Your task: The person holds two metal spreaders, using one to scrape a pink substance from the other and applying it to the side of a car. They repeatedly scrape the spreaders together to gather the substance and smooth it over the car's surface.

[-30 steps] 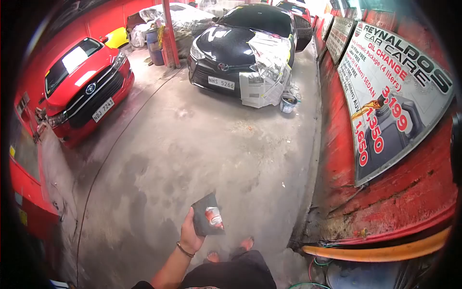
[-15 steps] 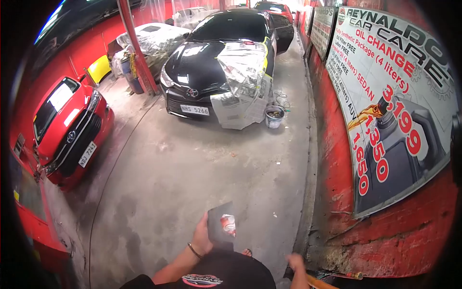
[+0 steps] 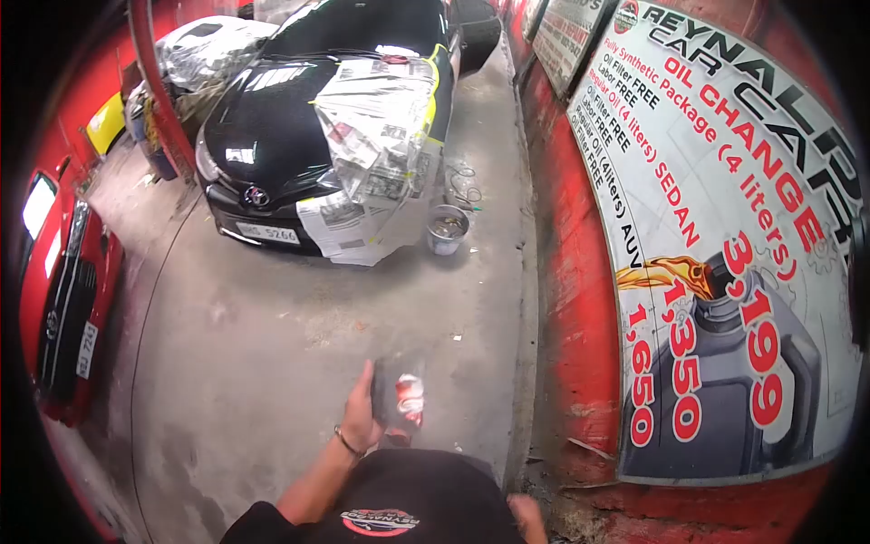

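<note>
The left hand (image 3: 362, 421), partly closed, grips a dark flat sheet (image 3: 385, 385) bearing a blurred red-and-white item (image 3: 410, 400) above the concrete floor (image 3: 272, 363), the right hand (image 3: 526, 514) is too blurred to read, and a bucket (image 3: 447, 241) with indistinct contents stands near the paper-covered black car (image 3: 249, 127).

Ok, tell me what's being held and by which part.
The left hand has its grip on the left edge of a dark flat sheet; the right hand is too blurred to tell.
</note>
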Demonstrator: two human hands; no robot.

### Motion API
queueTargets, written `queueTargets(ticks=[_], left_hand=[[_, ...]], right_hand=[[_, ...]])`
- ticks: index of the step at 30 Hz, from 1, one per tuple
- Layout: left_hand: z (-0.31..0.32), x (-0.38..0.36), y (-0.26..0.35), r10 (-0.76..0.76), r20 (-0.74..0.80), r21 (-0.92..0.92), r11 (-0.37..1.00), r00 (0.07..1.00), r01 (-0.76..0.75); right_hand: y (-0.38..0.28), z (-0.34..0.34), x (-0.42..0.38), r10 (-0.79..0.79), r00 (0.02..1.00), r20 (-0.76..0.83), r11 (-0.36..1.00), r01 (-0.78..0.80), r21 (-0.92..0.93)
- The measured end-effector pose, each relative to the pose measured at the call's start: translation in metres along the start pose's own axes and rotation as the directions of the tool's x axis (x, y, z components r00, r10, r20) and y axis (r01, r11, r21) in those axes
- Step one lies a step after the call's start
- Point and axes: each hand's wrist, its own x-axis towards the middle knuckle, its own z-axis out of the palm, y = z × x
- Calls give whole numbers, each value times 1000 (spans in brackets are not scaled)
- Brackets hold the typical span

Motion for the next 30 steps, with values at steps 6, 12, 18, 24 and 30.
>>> queueTargets(ticks=[6, 12, 18, 24, 30], left_hand=[[10, 193, 71, 231, -290, 380, 918, 929, -109], [-31, 359, 70, 207, -297, 264, 956, 932, -129], [-9, 538, 68, 287, -445, 329, 933, 848, -144], [-20, 671, 107, 250, -388, 320, 939, 887, -125], [-67, 813, 165, 360, -415, 348, 911, 835, -220]], right_hand=[[-91, 15, 27, 299, 926, 231, 952, -304, -14], [-182, -31, 173, 283, 912, 297, 952, -306, 33], [-261, -146, 424, 123, 929, 348, 991, -94, -98], [-510, -371, 714, -216, 971, -107, 958, 231, 169], [-721, -468, 816, -516, 784, -344, 783, 595, 182]])
